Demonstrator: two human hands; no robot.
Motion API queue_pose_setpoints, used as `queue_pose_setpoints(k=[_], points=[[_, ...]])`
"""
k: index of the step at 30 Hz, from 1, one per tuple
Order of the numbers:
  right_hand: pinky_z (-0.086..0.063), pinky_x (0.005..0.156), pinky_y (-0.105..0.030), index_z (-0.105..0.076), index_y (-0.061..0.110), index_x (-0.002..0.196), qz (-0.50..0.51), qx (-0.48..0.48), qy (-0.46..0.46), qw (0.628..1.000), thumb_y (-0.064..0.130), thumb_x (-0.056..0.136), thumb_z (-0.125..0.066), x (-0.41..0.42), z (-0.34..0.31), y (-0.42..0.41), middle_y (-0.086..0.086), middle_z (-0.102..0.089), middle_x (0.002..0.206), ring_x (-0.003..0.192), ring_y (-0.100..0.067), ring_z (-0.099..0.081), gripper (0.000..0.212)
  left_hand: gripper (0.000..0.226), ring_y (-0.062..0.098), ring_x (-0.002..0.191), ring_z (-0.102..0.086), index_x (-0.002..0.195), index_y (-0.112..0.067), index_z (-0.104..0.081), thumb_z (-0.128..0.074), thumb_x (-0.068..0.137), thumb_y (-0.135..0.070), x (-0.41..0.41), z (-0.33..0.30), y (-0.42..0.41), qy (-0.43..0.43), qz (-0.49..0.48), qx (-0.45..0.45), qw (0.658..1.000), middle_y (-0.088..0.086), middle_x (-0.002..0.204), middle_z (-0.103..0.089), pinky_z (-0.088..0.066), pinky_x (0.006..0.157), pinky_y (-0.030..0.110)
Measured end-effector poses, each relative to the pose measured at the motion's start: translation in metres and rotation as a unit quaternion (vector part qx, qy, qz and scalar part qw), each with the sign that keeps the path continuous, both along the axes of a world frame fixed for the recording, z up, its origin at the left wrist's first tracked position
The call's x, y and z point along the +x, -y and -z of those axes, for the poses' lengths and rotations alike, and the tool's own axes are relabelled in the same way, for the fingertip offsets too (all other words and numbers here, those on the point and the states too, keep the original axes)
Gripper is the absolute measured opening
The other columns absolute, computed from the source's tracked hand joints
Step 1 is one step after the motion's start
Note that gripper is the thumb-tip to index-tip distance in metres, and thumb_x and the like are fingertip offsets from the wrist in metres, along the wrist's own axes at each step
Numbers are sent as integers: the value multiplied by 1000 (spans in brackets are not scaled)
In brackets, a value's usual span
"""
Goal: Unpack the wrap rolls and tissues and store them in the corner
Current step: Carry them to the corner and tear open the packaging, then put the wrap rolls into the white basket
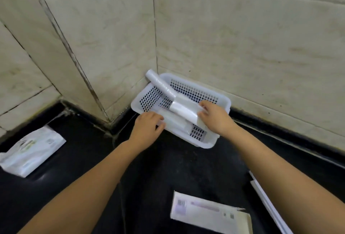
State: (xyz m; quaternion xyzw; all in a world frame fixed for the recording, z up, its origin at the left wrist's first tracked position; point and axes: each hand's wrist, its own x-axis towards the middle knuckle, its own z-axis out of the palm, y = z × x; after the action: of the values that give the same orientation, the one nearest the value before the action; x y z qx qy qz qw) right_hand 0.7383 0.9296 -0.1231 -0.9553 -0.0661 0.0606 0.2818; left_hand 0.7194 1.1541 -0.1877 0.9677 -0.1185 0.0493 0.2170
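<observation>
A white perforated basket (211,141) stands on the black counter, pushed into the tiled corner. One white wrap roll (160,85) lies diagonally across it, its far end poking over the back rim. My right hand (214,116) grips the near, labelled end of this roll. A second white roll (175,123) lies lower in the basket; my left hand (148,124) rests on its left end at the basket's front rim, fingers curled over it. A white tissue pack (31,150) lies on the counter at the far left.
An opened cardboard box (211,214) with a barcode label lies at the near edge. White flat edges (265,198) show at the right. Tiled walls (112,37) close off the back and left; a raised black lip (280,127) runs along them.
</observation>
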Motion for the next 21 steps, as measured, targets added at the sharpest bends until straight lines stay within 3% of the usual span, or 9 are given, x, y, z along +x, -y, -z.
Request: queue_pose_setpoints(k=[3, 7, 10, 12, 16, 21], points=[[-45, 69, -34, -49, 12, 128, -6, 6, -50, 999, 18, 94, -47, 35, 29, -35, -14, -63, 114, 81, -27, -58, 34, 28, 24, 112, -51, 109, -14, -59, -45, 93, -32, 1, 33, -4, 19, 5, 44, 999, 5, 112, -60, -23, 111, 45], [-40, 82, -28, -50, 6, 129, -25, -34, -127, 991, 14, 92, -48, 51, 68, -70, -17, -58, 127, 109, -31, -57, 38, 38, 27, 103, -55, 99, -12, -58, -29, 93, -35, 3, 44, -3, 55, -3, 48, 997, 6, 100, -61, -24, 110, 50], [-42, 85, -29, -51, 4, 127, -18, -57, -168, 984, 12, 91, -46, 50, 82, -74, -16, -57, 129, 113, -30, -56, 38, 38, 27, 101, -53, 97, -13, -57, -26, 94, -34, 0, 49, -7, 58, 10, 50, 997, 5, 97, -59, -20, 111, 48], [-43, 84, -30, -56, 4, 120, -28, -69, -163, 984, 16, 91, -47, 49, 83, -70, -16, -59, 125, 109, -29, -57, 32, 37, 26, 102, -52, 97, -13, -56, -26, 94, -34, -1, 52, -8, 62, 11, 58, 996, 5, 97, -59, -15, 111, 45], [-43, 95, -35, -50, 5, 129, -64, -114, -137, 982, 32, 93, -52, 40, 67, -55, -14, -56, 132, 116, -29, -55, 46, 36, 25, 103, -53, 98, -14, -56, -25, 95, -33, 0, 55, -7, 69, 1, 61, 996, 4, 99, -58, -18, 112, 46], [-47, 88, -36, -49, 11, 132, -38, -77, -37, 996, 31, 94, -51, 13, 28, -8, -11, -56, 128, 108, -28, -58, 43, 46, 27, 103, -50, 98, -13, -55, -16, 93, -37, 10, 39, 0, 42, 6, 93, 995, 7, 100, -58, -19, 112, 50]])
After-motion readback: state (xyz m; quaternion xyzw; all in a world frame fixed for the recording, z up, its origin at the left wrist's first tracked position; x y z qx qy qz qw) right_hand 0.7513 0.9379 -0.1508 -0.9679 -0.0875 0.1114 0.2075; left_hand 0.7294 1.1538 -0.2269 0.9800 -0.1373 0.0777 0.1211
